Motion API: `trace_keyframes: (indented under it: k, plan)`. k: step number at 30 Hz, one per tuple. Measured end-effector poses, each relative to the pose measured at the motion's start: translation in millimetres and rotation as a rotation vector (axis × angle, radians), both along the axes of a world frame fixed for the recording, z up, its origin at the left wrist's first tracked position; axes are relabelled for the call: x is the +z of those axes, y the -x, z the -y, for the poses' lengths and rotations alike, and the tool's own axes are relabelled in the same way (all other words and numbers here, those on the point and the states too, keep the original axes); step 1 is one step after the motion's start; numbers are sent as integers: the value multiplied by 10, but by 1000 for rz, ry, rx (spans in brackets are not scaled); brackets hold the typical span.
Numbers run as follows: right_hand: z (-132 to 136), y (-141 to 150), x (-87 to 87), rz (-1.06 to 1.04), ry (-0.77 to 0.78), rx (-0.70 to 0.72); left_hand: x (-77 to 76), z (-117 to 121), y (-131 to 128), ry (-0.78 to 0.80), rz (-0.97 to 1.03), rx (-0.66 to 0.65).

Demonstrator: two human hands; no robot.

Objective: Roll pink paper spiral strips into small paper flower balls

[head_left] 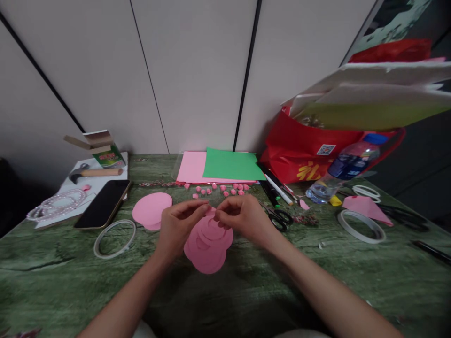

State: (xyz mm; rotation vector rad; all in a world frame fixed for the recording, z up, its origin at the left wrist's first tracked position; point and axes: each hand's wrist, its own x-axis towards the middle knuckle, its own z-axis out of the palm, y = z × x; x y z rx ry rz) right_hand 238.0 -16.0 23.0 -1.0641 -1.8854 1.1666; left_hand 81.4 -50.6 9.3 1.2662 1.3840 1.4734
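Observation:
My left hand (183, 220) and my right hand (239, 215) meet in the middle with fingertips pinched. Between them is a small piece of pink paper, mostly hidden by the fingers. Just below lies a pile of pink paper cut-outs (207, 256) with rounded edges and curved cuts. Left of my left hand rests a stack of pink paper circles (151, 210). Beyond my hands, several small rolled pink paper buds (223, 187) are scattered in loose rows. A pair of black scissors (279, 219) lies to the right of my right hand.
Pink and green paper sheets (232, 164) lie at the back. On the left are a phone (104, 204), a tape roll (115, 239), a hammer (98, 172) and bead strings (58, 205). On the right stand a water bottle (343, 166) and a red bag (292, 150), near another tape roll (362, 234).

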Motion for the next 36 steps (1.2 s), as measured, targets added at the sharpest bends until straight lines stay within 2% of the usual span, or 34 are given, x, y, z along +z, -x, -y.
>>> trace_keyframes:
  k: [10, 21, 30, 36]
  plan:
    - [-3, -24, 42, 20, -139, -37, 68, 27, -58, -3, -49, -98]
    - [-9, -60, 106, 123, -248, -21, 70, 38, -81, 25, -17, -99]
    - [-1, -19, 89, 91, -246, -20, 82, 29, -89, 2, -52, -129]
    - [7, -13, 70, -69, -147, 61, 73, 33, -67, -45, -110, -102]
